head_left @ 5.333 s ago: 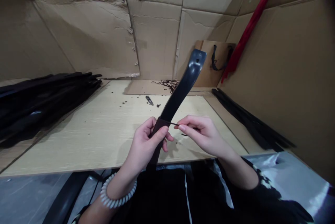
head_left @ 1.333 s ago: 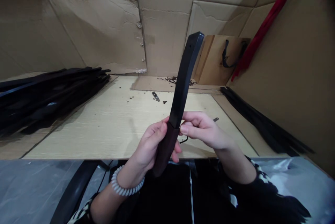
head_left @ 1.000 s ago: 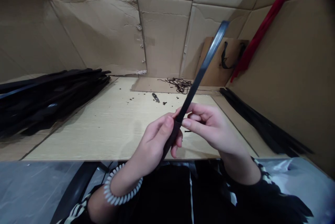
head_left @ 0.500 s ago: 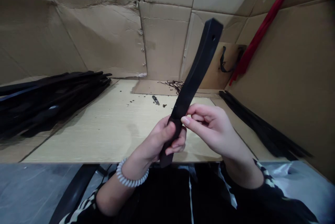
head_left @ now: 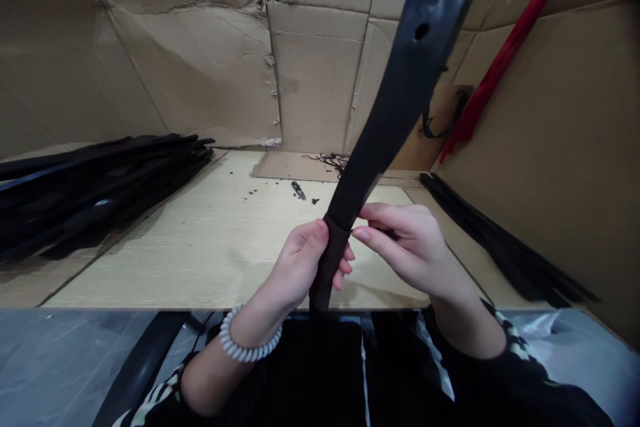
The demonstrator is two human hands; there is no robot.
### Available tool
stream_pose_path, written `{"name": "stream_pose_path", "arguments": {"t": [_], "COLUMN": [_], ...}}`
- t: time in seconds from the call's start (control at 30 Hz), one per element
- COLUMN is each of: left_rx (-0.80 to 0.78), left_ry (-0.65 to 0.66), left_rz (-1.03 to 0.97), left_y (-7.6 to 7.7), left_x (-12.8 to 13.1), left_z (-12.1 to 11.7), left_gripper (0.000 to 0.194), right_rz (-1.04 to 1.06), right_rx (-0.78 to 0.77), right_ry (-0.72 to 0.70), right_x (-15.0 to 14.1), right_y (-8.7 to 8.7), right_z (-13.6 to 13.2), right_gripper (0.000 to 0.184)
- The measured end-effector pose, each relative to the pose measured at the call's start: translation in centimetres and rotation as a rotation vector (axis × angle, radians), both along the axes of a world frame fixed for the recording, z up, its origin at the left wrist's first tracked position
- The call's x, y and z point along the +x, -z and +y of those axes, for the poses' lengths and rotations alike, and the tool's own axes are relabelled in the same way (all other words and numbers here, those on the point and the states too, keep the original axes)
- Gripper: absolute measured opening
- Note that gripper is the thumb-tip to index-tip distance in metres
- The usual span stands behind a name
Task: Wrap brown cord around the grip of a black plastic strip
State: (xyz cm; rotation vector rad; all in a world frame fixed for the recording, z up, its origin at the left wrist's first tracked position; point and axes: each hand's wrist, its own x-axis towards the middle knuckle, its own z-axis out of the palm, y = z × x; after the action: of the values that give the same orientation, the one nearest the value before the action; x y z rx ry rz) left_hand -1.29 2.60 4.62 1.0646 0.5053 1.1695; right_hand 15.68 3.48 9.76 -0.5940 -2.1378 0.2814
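A long black strap (head_left: 380,127) stands tilted up to the right in front of me. Its squared top end carries a round hole and catches the light. Around its lower part sits a dark brown sleeve (head_left: 334,247). My left hand (head_left: 303,254) is closed round this sleeve, thumb on the near face and fingertips showing at the right. At the strap's right edge, just by the sleeve's upper rim, my right hand (head_left: 410,240) pinches with thumb and forefinger. Whether a thread is also between them is too small to tell.
Black strips lie heaped (head_left: 100,194) on the table's left, and more black strips (head_left: 495,234) lie at the right. Small snips (head_left: 299,190), dark scraps and a tangle of dark threads (head_left: 333,160) are towards the back. Cardboard walls (head_left: 200,60) enclose the table; red cloth (head_left: 500,67) hangs right.
The strap has turned so its broad face shows more, and its top end has come up and nearer. Both hands have stayed almost in place, the left grip slightly shifted.
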Motion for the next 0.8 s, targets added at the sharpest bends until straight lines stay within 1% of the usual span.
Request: {"name": "stream_pose_path", "arguments": {"t": [0.07,0.17,0.23,0.3,0.33,0.37,0.4,0.43,0.5,0.57,0.6,0.63,0.67,0.7,0.8], "left_rx": [0.014,0.031,0.027,0.041,0.058,0.078,0.1,0.11,0.1,0.07,0.054,0.043,0.037,0.03,0.003], "left_ry": [0.123,0.412,0.589,0.736,0.786,0.799,0.766,0.684,0.427,0.166,0.073,0.011,-0.014,-0.007,0.134], "left_rz": [-0.014,-0.068,-0.108,-0.162,-0.187,-0.205,-0.214,-0.208,-0.16,-0.111,-0.094,-0.087,-0.091,-0.102,-0.162], "left_y": [0.0,-0.2,-0.2,-0.1,0.0,0.0,0.1,0.0,-0.2,-0.6,-0.8,-1.0,-1.1,-1.2,-1.1], "left_x": [0.1,0.4,0.5,0.5,0.4,0.3,0.2,0.2,0.3,0.7,0.9,1.2,1.4,1.5,1.5], "left_z": [0.6,1.6,2.3,2.8,2.9,2.9,2.8,2.5,1.6,0.5,0.1,-0.3,-0.4,-0.5,-0.1], "left_gripper": [0.069,0.074,0.074,0.072,0.069,0.067,0.065,0.063,0.053,0.043,0.042,0.044,0.048,0.053,0.057], "right_rz": [-0.032,-0.026,0.014,0.037,0.04,0.047,0.062,0.076,0.111,0.145,0.152,0.153,0.149,0.139,0.125], "right_rx": [-0.067,-0.2,-0.193,-0.149,-0.15,-0.173,-0.217,-0.282,-0.401,-0.447,-0.452,-0.458,-0.466,-0.483,-0.504], "right_ry": [-0.042,-0.143,-0.158,-0.132,-0.122,-0.121,-0.125,-0.129,-0.111,-0.056,-0.034,-0.03,-0.045,-0.073,-0.157], "right_x": [0.1,-0.2,-0.4,-0.5,-0.6,-0.5,-0.5,-0.5,-0.4,-0.3,-0.3,-0.2,-0.1,0.0,0.2], "right_y": [0.1,0.3,0.2,0.0,-0.2,-0.3,-0.4,-0.5,-0.5,-0.5,-0.5,-0.5,-0.5,-0.6,-1.0], "right_z": [0.5,1.1,1.1,0.9,0.7,0.5,0.3,0.2,0.0,0.0,0.1,0.1,0.2,0.3,0.4], "right_gripper": [0.03,0.037,0.034,0.026,0.023,0.02,0.019,0.018,0.021,0.024,0.025,0.026,0.026,0.027,0.027]}}
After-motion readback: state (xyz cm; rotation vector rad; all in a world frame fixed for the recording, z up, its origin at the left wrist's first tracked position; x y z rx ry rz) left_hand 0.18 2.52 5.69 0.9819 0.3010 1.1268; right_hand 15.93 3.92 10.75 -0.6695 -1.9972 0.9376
